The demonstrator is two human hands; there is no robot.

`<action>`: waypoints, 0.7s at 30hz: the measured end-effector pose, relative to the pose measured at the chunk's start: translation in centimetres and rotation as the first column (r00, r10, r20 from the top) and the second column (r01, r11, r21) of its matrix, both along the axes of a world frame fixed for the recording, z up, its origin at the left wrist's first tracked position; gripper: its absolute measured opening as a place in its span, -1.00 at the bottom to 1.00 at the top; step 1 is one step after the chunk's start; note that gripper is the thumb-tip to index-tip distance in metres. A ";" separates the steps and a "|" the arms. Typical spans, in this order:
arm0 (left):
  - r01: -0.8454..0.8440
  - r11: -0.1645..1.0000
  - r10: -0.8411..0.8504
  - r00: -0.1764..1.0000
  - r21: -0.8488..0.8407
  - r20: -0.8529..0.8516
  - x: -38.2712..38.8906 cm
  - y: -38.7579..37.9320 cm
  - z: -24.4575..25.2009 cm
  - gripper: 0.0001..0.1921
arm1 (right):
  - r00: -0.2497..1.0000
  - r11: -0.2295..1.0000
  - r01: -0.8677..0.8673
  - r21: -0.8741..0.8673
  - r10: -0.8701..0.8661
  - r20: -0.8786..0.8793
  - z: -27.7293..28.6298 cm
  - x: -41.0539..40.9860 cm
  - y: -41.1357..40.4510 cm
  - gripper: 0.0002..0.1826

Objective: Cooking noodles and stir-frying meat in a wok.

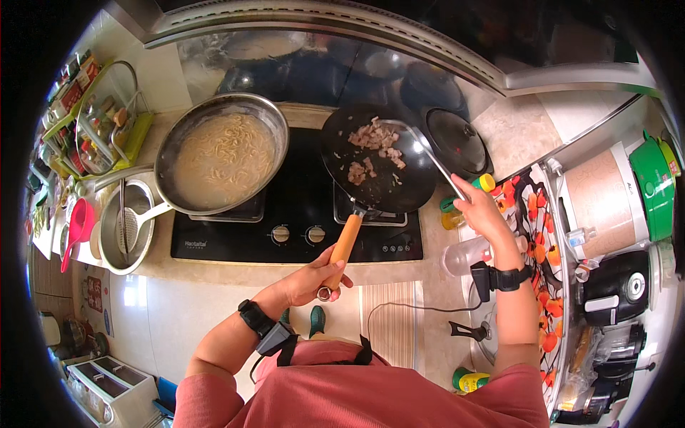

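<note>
My left hand (321,275) grips the wooden handle (348,241) of a black wok (417,182), which sits over the right burner. Pieces of pinkish, chopped meat (373,135) lie in the wok in a larger heap and a smaller one. My right hand (479,206) is closed on the metal handle of a spatula (433,155), whose head rests in the wok beside the larger heap. Over the left burner, a wide steel pan (275,120) holds noodles (230,150) in cloudy liquid.
Left of the stove, a metal pot (147,198) holds a white slotted ladle (152,212). A pink ladle (80,219) and a green spice rack (136,144) are further left. A black lid (460,139), an oil bottle (451,218) and a clear bottle (463,257) stand or lie right of the wok.
</note>
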State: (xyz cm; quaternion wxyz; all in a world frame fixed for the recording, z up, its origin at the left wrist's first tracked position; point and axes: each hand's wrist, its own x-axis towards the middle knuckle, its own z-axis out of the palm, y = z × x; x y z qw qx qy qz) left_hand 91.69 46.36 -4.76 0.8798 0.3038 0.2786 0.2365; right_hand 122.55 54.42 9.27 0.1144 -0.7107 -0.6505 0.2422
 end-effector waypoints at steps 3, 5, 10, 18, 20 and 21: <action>0.004 1.000 -0.004 1.000 0.006 -0.009 0.0 0.0 -0.3 -0.49 | 0.896 0.959 0.200 -0.202 -0.262 -0.357 -1.8 -0.9 1.6 -0.45; 0.027 1.000 -0.027 1.000 0.005 0.002 0.3 0.1 -0.1 -0.48 | 0.902 0.967 0.148 -0.209 -0.219 -0.373 -2.8 -2.1 1.7 -0.45; 0.029 0.999 -0.028 1.000 -0.014 0.005 -0.1 0.3 0.0 -0.47 | 0.837 0.803 -0.547 0.238 0.525 0.154 -2.2 -1.5 -1.6 -0.41; 0.028 1.000 -0.028 1.000 0.003 -0.004 0.0 -0.1 -0.3 -0.45 | 0.828 0.896 -0.433 -0.092 0.436 0.351 6.4 0.9 -8.8 -0.44; 0.007 1.000 -0.006 0.999 0.021 -0.044 0.1 -0.2 0.1 -0.44 | 0.870 0.939 -0.305 -0.160 0.343 0.353 4.4 -0.7 -7.1 -0.46; 0.010 1.000 -0.009 0.999 0.019 -0.047 -0.1 -0.2 0.0 -0.44 | 0.875 0.944 -0.319 -0.080 0.326 0.357 3.3 -1.9 -5.5 -0.46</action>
